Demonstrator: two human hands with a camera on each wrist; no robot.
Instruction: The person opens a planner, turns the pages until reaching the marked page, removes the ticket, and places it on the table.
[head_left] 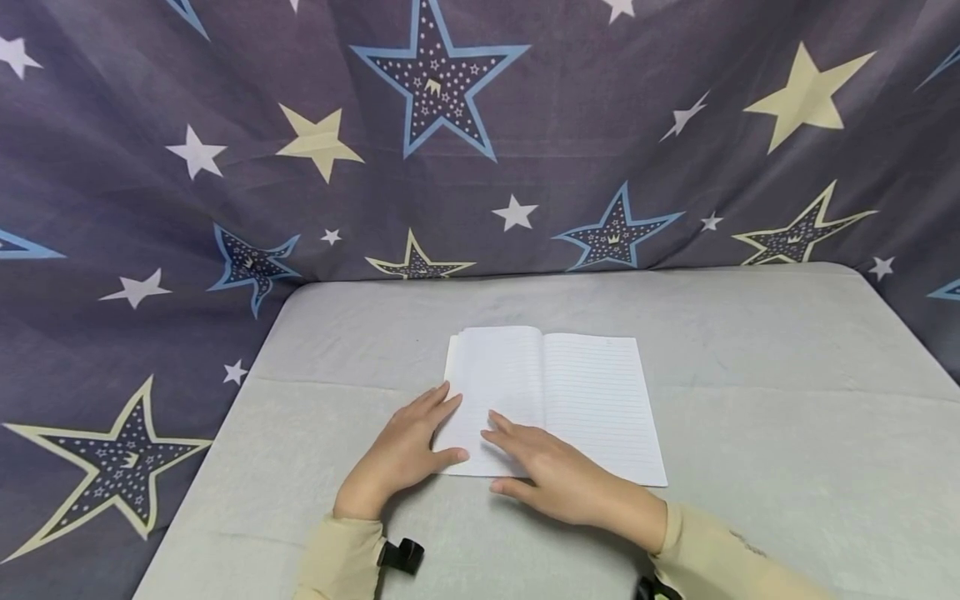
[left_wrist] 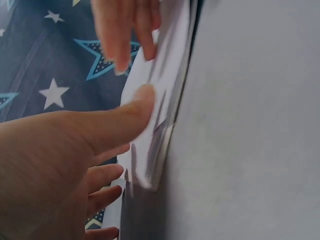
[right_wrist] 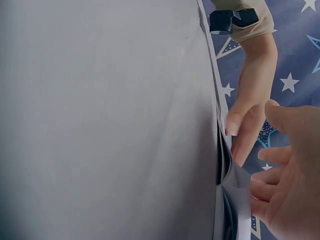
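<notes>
The open notebook (head_left: 558,400) at the centre of the head view has white pages ruled with fine grey lines, and it lies on a pale grey table cover (head_left: 750,375). The backdrop cloth (head_left: 150,167) filling the upper frame and left side is dusky purple-grey, printed with plain white stars, cream-yellow stars, and dark navy stars outlined in blue or cream and speckled with tiny white dots. Both sleeves (head_left: 341,558) at the bottom edge are pale beige.

Soft, even light from above — faint shadows, no glare; both wrist views blurred, head view bowed at edges.
</notes>
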